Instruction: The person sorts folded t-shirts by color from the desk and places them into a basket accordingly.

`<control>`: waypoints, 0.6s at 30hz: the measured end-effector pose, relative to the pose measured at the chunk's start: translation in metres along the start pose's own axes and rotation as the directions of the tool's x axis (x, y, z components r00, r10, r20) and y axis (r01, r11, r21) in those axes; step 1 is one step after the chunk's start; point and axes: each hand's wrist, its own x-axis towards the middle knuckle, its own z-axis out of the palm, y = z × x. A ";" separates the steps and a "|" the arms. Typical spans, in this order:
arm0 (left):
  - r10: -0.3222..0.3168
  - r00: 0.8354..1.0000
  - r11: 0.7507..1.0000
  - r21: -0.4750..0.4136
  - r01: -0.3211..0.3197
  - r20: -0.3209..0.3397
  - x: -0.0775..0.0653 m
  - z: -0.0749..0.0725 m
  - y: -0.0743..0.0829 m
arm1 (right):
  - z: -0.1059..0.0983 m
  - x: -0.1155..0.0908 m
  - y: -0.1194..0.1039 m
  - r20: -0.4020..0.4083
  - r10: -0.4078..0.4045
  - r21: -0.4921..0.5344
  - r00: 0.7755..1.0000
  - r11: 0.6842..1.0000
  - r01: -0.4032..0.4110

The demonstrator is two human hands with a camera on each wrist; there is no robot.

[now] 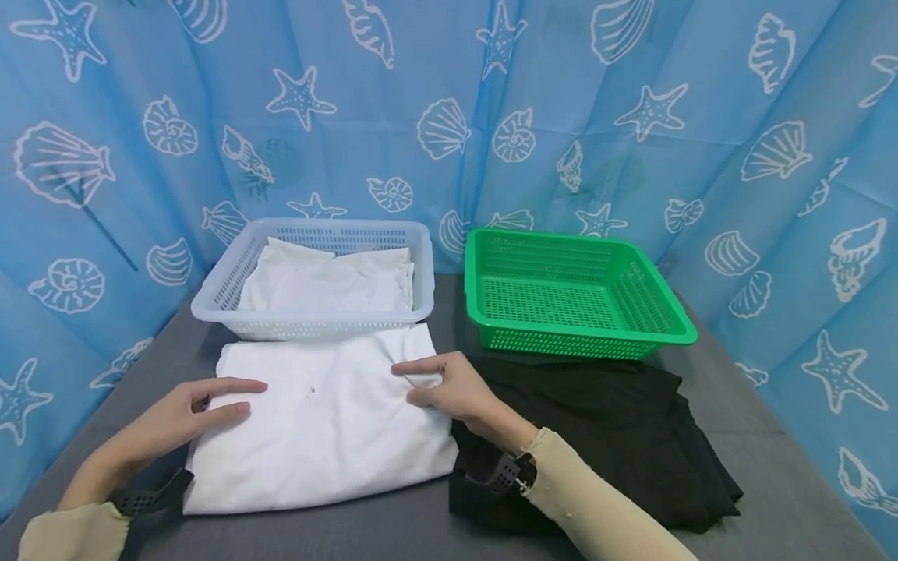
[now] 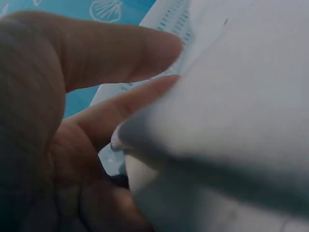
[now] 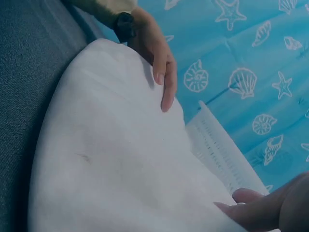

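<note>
A folded white garment [image 1: 330,421] with a small dark mark lies across the grey table, against the front of the white basket. My left hand [image 1: 185,413] grips its left edge, thumb and index finger showing over the top; the lower fingers are partly hidden by the cloth. In the left wrist view, that garment's edge [image 2: 231,111] runs between the fingers of the left hand [image 2: 82,96]. At the upper right side, my right hand [image 1: 459,389] holds the garment, creasing it near the fingertips. Its thumb and finger meet the cloth in the right wrist view.
Behind the garment stands the white basket [image 1: 319,317] with folded white cloth [image 1: 330,280] inside. A green basket [image 1: 582,331] sits to its right. Folded black clothes [image 1: 596,436] lie in front of the green basket, under my right forearm. A blue curtain [image 1: 435,70] hangs behind the table.
</note>
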 end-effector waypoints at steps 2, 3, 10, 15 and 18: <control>0.018 1.000 1.000 0.005 -0.018 -0.006 0.001 0.002 0.000 | -0.001 0.000 0.001 0.009 0.019 0.007 1.000 1.000 -0.019; 0.037 0.999 0.999 0.014 -0.037 -0.017 0.001 0.004 0.000 | -0.001 0.000 0.002 0.015 0.031 0.014 0.999 0.999 -0.031; 0.107 0.992 0.994 0.009 -0.107 -0.070 0.004 0.012 0.000 | 0.004 0.001 0.003 0.054 0.077 0.046 0.996 0.996 -0.080; 0.090 0.991 0.996 0.031 -0.087 -0.102 0.000 0.010 0.007 | 0.005 -0.002 0.002 0.043 0.066 0.004 0.997 0.998 -0.067; 0.069 0.991 0.997 0.037 -0.065 -0.118 -0.005 0.008 0.017 | 0.003 -0.005 -0.001 0.033 0.044 -0.009 0.998 0.999 -0.044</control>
